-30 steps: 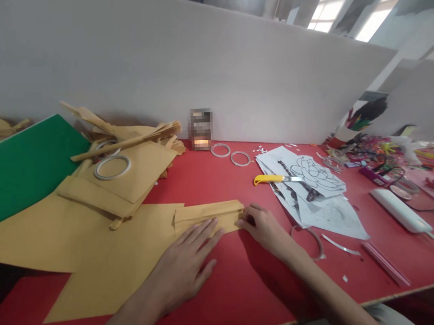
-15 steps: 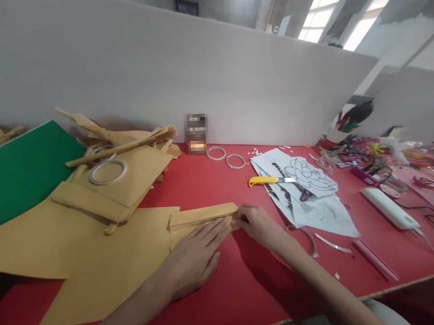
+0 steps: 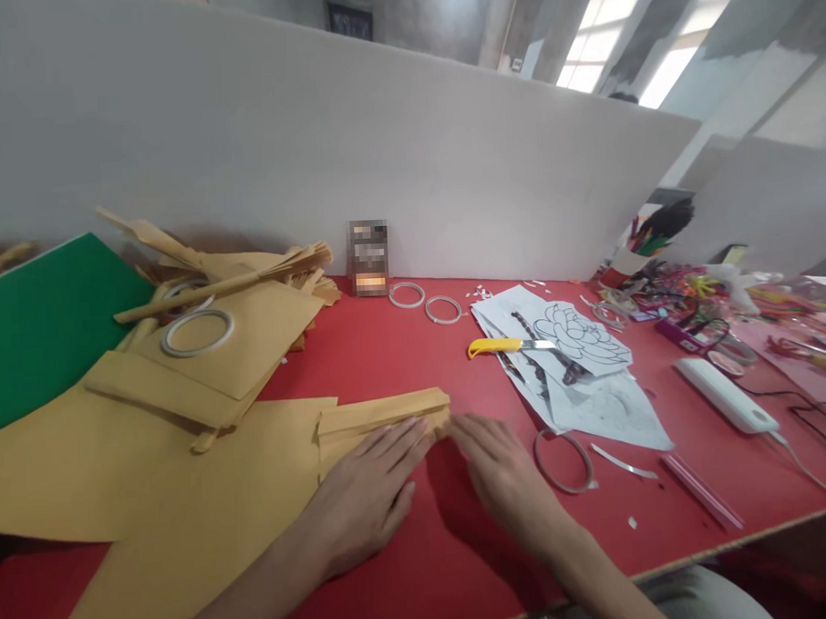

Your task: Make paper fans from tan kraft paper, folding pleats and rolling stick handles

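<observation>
A folded piece of brown kraft paper (image 3: 383, 407) lies on the red table in front of me. My left hand (image 3: 370, 485) rests flat across its near side, fingers stretched out and pointing to the far right. My right hand (image 3: 498, 470) lies at the paper's right end, fingers extended and side by side, with the fingertips by its corner. Under the folded piece's left edge spreads a larger brown sheet (image 3: 257, 499). The palms hide part of the folded paper's near edge.
Brown paper envelopes and strips (image 3: 250, 330) are piled at left, with a tape roll (image 3: 199, 332) on top, beside a green board (image 3: 50, 325). A yellow-handled knife (image 3: 497, 347) touches printed sheets (image 3: 595, 411). Further right are a white glue gun-like device (image 3: 724, 396) and a pink-striped strip (image 3: 701, 490).
My right hand has let go of the paper's right corner, its fingers straightening from a pinch, and has drawn slightly nearer to me. My left hand stays flat on the paper.
</observation>
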`<state>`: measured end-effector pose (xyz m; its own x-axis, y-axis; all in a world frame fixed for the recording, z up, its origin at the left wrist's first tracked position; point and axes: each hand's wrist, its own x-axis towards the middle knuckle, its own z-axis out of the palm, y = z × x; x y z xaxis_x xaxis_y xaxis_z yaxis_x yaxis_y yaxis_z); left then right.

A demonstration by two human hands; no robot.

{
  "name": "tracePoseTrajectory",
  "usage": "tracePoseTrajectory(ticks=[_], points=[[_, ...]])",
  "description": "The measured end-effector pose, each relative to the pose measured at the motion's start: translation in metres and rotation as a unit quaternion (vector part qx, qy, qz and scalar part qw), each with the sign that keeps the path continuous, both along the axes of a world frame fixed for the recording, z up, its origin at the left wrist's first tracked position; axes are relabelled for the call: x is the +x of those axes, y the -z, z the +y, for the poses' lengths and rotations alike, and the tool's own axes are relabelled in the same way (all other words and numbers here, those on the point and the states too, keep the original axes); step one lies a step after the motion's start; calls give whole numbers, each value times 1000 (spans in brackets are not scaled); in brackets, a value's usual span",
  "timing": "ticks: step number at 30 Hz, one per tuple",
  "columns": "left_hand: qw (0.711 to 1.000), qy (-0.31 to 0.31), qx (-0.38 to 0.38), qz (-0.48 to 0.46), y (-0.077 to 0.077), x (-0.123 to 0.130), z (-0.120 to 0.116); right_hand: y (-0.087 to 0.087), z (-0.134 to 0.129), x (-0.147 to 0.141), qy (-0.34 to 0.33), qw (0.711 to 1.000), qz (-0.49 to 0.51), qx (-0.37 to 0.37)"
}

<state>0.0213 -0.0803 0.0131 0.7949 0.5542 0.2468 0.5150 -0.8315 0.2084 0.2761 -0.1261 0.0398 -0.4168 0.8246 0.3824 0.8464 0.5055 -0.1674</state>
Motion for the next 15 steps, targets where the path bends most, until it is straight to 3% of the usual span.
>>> tracePoseTrajectory(ticks=[2, 4, 11, 15], points=[[1000, -5, 8, 1, 1, 0, 0, 4, -11, -10, -27, 997, -66, -2], [1000, -8, 14, 4, 1, 0, 1, 9, -17, -19, -13, 996, -92, -10], [999, -4, 36, 14, 1, -2, 1, 26, -24, -29, 64, 992, -103, -26], [998, -7, 52, 27, 0, -19, -3, 26, -25, -31, 75, 991, -106, -22]])
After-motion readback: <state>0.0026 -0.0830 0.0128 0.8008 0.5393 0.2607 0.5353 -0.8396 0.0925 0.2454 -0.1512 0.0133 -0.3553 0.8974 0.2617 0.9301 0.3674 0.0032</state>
